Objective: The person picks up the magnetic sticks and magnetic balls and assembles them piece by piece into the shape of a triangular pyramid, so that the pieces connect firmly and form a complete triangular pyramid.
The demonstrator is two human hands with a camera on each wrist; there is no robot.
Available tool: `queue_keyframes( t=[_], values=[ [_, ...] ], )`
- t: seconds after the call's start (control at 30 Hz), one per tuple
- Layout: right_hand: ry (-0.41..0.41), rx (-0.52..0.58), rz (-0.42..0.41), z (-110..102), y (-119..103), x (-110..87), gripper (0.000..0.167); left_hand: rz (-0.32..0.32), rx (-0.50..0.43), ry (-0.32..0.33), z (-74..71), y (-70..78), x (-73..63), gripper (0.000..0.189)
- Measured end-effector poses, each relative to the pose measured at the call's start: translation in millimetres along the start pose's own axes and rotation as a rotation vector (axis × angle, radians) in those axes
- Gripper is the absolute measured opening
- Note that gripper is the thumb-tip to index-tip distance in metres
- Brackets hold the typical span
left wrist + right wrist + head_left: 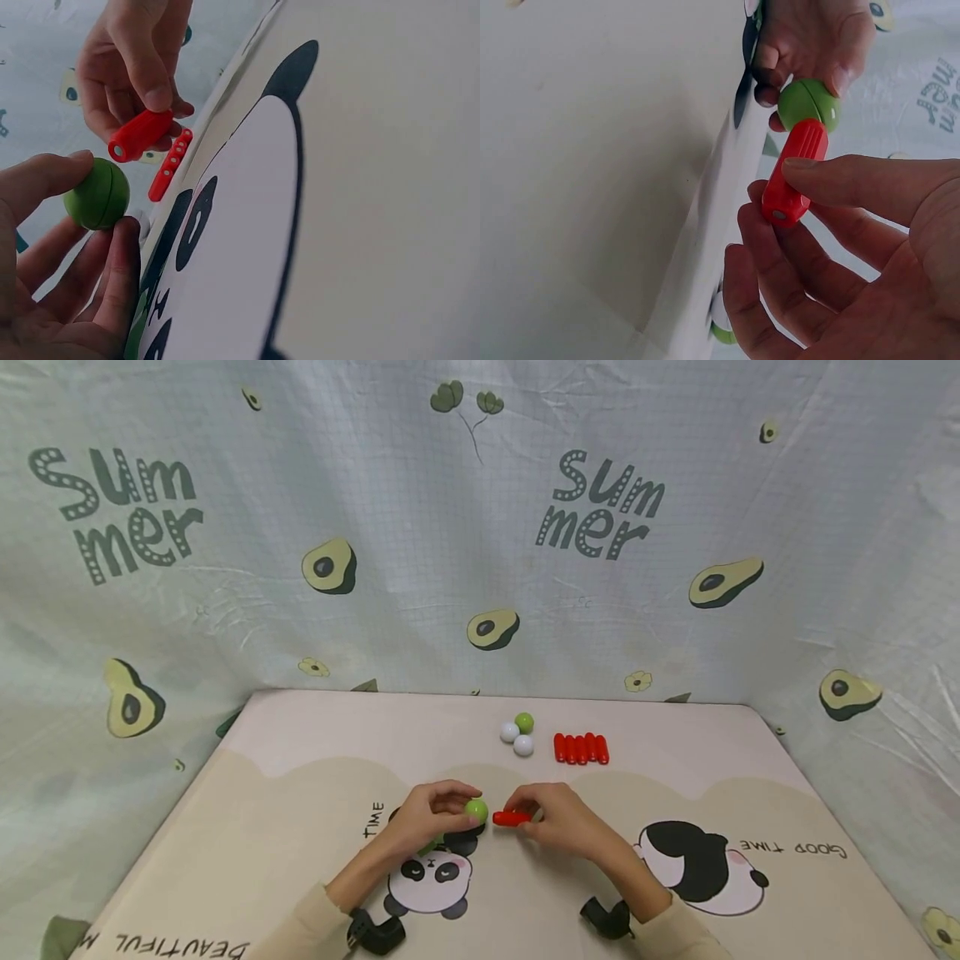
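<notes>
My left hand [432, 814] pinches a green ball [97, 193] between thumb and fingertips; a seam line runs round the ball. Facing it, my right hand [558, 817] grips a short red rod [795, 172] with thumb and fingers. The rod has grooved sides and a small silvery dot in its end. In the head view a narrow gap separates rod and ball, the rod lying level and pointing at the ball. Both hands are over the table near the printed panda [429, 881].
Farther back on the table [315, 718] sit two white balls [523, 745] and another green ball [524, 722]. Right of them, several red rods [581, 748] lie side by side in a row. A printed curtain [405, 485] hangs behind the table.
</notes>
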State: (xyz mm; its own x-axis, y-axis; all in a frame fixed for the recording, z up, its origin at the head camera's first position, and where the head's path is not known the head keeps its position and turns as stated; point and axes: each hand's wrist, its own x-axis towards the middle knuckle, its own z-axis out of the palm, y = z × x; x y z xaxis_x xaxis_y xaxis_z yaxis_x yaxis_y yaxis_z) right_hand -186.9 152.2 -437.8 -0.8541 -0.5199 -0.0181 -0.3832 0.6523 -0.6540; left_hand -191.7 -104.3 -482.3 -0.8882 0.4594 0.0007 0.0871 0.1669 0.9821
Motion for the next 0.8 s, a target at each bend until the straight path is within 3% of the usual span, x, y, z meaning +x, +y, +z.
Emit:
queue_keyframes(
  t=[0.27, 0.8],
  values=[
    [-0.005, 0.0, 0.005, 1.5, 0.3, 0.6, 0.023, 0.004, -0.017, -0.038, -0.6, -2.9, -0.5, 0.038],
    [-0.013, 0.003, 0.01, 3.4, -1.8, 1.7, 0.024, 0.018, -0.044, -0.05, 1.4, -2.7, -1.3, 0.037]
  ],
)
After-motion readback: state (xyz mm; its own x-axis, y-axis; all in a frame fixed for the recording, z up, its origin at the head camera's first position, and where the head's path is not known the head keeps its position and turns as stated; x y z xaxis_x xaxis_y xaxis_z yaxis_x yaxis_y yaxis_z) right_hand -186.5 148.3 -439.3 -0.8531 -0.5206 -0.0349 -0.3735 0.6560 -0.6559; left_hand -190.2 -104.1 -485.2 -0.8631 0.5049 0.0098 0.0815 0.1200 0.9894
